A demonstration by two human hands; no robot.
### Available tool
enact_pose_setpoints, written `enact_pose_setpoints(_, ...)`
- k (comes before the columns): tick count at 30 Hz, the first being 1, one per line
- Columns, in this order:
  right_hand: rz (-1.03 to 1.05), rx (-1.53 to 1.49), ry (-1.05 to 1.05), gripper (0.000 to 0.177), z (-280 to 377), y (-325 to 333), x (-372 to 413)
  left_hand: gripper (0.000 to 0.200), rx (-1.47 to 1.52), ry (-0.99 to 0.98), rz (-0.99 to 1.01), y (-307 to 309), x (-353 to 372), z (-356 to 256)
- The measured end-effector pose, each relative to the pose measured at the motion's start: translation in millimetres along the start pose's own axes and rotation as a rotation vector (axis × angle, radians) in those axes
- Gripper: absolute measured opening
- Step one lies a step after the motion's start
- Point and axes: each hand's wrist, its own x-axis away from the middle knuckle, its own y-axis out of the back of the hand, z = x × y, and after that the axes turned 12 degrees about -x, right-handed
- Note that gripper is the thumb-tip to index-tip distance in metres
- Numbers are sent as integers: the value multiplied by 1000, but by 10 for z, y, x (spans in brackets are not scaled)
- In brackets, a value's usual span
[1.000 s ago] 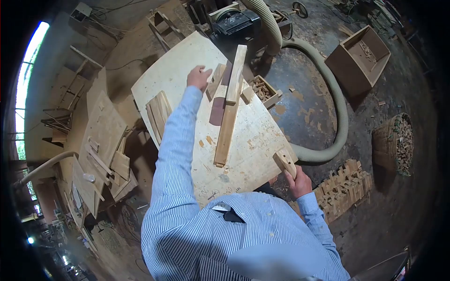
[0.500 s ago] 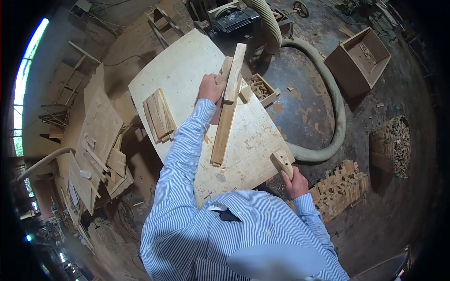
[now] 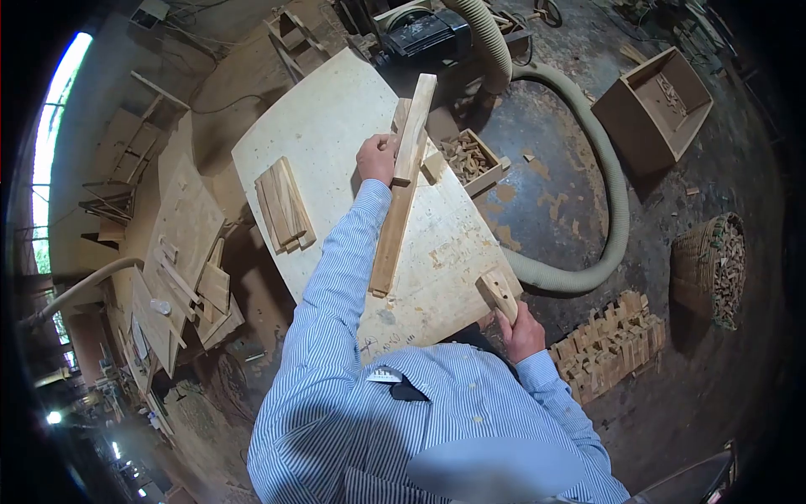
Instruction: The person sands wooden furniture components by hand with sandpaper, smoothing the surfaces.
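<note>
My left hand [image 3: 377,158] reaches across the pale plywood table [image 3: 327,134] and grips a long wooden stick [image 3: 414,128] near its middle, lifting it off the board. Under it lies another long wooden strip [image 3: 388,238], flat on the table and running toward me. My right hand [image 3: 520,329] is at the table's near right corner and holds a short wooden block [image 3: 497,292] with a slot in it. A small wood piece [image 3: 433,165] lies just right of the lifted stick.
A stack of flat boards [image 3: 285,206] lies on the table's left. A wooden box of offcuts [image 3: 472,158] stands beside the table, a thick dust hose [image 3: 617,214] curves over the floor, stacked blocks [image 3: 608,346] and a wicker basket [image 3: 709,260] sit right.
My left hand went from open above the sticks to closed on the long stick and drew it slightly toward me. My right hand kept holding the block.
</note>
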Motion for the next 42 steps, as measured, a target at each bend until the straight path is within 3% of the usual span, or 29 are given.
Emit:
enact_pose_setpoints(6,21,-25,-21,40,4,-1,-1,28,41,50,2,71,48,-98)
enact_pose_setpoints(18,3,10,0,41,-284,-193,-40,24,-88,-96,-178,102,53,-161)
enact_pose_setpoints(24,-74,-32,129,40,-400,-282,-76,24,-81,-111,-237,129,68,-183)
enact_pose_setpoints(42,-80,52,135,44,-481,-268,-77,25,-134,-123,-232,67,-11,-116)
